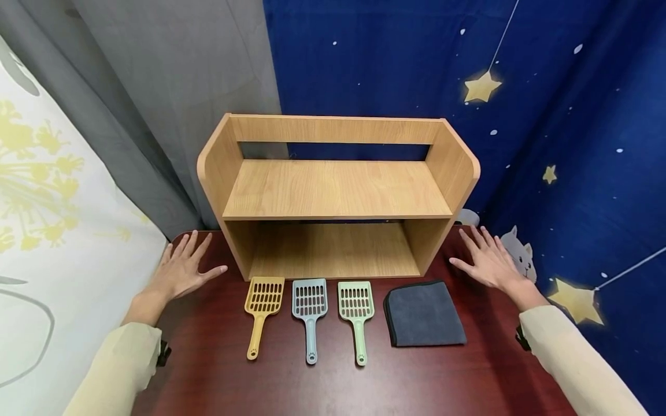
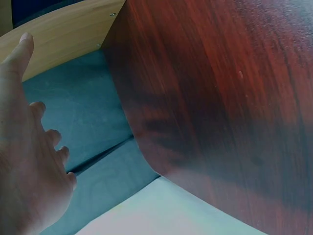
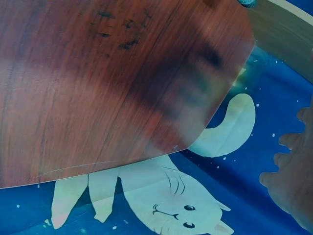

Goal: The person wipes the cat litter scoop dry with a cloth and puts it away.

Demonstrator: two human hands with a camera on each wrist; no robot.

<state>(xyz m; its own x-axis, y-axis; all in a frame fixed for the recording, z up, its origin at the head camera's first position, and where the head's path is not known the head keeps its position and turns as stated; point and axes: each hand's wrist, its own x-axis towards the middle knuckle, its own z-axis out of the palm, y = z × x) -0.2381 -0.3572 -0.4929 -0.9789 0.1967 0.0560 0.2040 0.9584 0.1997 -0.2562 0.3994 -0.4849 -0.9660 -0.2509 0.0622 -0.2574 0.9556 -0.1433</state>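
Note:
My left hand [image 1: 181, 270] is spread with straight fingers left of the wooden shelf [image 1: 338, 190], holding nothing. On the other side my right hand [image 1: 486, 260] is spread the same way, also with nothing in it. Three slotted litter scoops lie in a row before the shelf, handles toward me: a yellow scoop [image 1: 264, 297], a blue scoop [image 1: 310, 303] and a green scoop [image 1: 356, 303]. Right of them lies a folded dark grey cloth [image 1: 425, 315] with black edging, the thing nearest my right hand. In the left wrist view the thumb points toward the shelf's side panel [image 2: 63, 36].
The two-tier shelf stands at the back of the dark red table [image 1: 333, 387]. Behind it hang a grey curtain [image 1: 182, 63] and a blue star-print curtain [image 1: 374, 58]. A white patterned curtain [image 1: 67, 242] borders the left side. The table's corner [image 3: 190, 144] shows in the right wrist view.

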